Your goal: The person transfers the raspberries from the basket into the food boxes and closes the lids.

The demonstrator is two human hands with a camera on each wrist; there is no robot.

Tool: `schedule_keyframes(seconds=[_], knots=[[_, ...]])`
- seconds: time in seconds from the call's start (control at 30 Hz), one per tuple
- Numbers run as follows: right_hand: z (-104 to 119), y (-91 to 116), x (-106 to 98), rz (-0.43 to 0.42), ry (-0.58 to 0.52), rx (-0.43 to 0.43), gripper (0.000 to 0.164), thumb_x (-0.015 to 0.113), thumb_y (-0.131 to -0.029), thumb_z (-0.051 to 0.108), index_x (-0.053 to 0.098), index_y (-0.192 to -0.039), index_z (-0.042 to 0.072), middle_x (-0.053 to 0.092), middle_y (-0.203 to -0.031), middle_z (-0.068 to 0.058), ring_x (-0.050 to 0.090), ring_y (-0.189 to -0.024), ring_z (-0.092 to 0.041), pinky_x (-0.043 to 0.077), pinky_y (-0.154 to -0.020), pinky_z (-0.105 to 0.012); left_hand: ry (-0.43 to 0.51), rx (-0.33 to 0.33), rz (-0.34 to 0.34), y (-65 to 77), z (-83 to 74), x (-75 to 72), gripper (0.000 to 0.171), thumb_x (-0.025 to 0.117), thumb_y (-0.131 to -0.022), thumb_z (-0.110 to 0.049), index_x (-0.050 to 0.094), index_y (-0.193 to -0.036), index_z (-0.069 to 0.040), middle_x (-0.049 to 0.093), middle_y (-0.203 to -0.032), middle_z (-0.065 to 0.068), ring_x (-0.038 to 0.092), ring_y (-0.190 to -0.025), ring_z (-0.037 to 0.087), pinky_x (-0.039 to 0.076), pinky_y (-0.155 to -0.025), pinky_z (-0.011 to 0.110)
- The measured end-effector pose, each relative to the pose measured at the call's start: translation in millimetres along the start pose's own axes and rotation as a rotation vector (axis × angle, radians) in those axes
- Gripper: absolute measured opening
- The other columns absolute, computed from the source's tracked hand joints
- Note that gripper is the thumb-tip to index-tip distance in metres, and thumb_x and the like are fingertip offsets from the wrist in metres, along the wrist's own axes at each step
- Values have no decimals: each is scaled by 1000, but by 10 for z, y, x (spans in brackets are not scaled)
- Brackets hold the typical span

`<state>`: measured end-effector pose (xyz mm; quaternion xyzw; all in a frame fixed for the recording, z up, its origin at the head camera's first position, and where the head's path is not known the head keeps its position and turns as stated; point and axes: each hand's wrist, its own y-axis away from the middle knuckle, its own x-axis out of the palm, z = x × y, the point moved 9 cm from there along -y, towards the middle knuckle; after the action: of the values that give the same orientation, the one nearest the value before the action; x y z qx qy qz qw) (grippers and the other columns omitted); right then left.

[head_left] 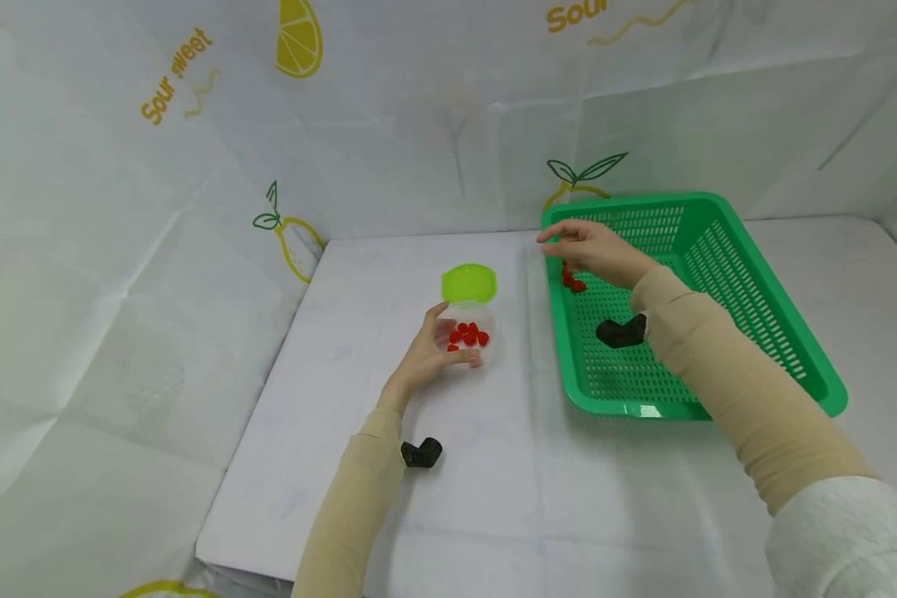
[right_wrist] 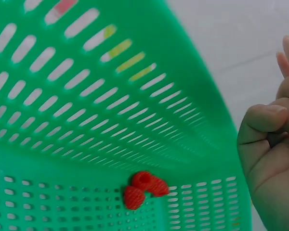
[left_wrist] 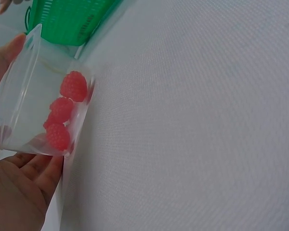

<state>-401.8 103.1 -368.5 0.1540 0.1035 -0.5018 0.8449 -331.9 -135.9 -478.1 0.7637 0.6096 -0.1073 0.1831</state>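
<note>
My left hand (head_left: 426, 355) holds a clear plastic cup (left_wrist: 44, 72), thumb on one side and fingers on the other. Several red raspberries (head_left: 469, 338) lie at the bottom of the cup. Just behind the cup is a bright green lid (head_left: 469, 283), flat on the table. Over the left rim of a green slotted basket (head_left: 605, 407) hovers my right hand (head_left: 596, 251), fingers loosely bent, with nothing visible between them. Beneath it, a few raspberries (right_wrist: 142, 181) are bunched in the basket's corner.
A white cloth covers the table (head_left: 478, 515). Behind and to the left hangs a white sheet (head_left: 411, 124) printed with lemons and lettering. The basket stands at the right, its back rim near the sheet. Black wrist devices (head_left: 422, 453) show below both sleeves.
</note>
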Motion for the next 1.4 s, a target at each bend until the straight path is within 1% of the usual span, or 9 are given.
schedule_keyframes(seconds=[0.07,0.2,0.3,0.5,0.77,0.97,1.07,1.2,1.4], knots=[[-69,-1,-38,-20,-39,2,39,56,-92,38,50,-124,17,48,-90,9,39,-81,-14,38,-80,-33,-2,-2,1,-1,4,1,98,80,-69,-38,18,-145,-32,41,-141,1,38,-134,21,32,-112,45],[-198,-5,-104,-59,-116,2,42,57,-92,36,48,-125,11,36,-66,11,30,-63,-12,34,-75,-35,-1,-9,8,4,14,11,100,81,-68,-37,17,-145,-32,41,-141,2,38,-134,22,32,-112,44],[-281,-2,-149,-91,-144,-2,42,57,-92,34,48,-125,9,24,-57,9,21,-57,-14,32,-70,-34,4,-14,9,10,26,10,100,81,-68,-37,18,-145,-33,42,-141,2,38,-134,22,32,-112,43],[-489,6,-203,-136,-80,41,42,56,-93,34,47,-126,9,26,-56,9,24,-56,-12,35,-73,-36,15,-12,6,14,49,-3,97,81,-69,-39,19,-143,-35,42,-139,1,39,-133,22,33,-112,43],[-683,-6,-246,-156,89,85,45,55,-94,32,46,-130,7,39,-69,1,32,-60,-14,37,-69,-38,21,-16,0,6,81,-6,97,81,-67,-42,20,-142,-36,43,-136,-3,40,-132,20,33,-112,43],[-780,-14,-268,-145,222,100,39,53,-95,28,50,-127,6,47,-85,-8,36,-69,-19,36,-68,-37,25,-11,-4,11,85,-10,97,81,-66,-45,20,-142,-38,43,-136,-4,40,-132,20,33,-111,44],[-833,-22,-270,-130,279,102,36,51,-96,25,51,-126,7,51,-95,-14,42,-78,-23,39,-72,-38,22,-8,-3,14,72,-11,97,80,-67,-46,19,-142,-38,43,-136,-4,40,-132,20,33,-111,44],[-895,-35,-253,-96,318,104,35,51,-96,22,52,-127,6,50,-115,-20,47,-95,-30,43,-83,-44,20,-5,-2,11,48,-12,96,80,-68,-44,19,-142,-37,43,-136,-4,40,-132,20,33,-111,44],[-946,-53,-232,-51,357,113,38,52,-95,21,50,-130,5,41,-134,-24,44,-105,-36,41,-88,-52,16,0,-4,-1,17,-19,96,80,-69,-41,19,-143,-35,43,-137,-1,39,-133,21,33,-112,43]])
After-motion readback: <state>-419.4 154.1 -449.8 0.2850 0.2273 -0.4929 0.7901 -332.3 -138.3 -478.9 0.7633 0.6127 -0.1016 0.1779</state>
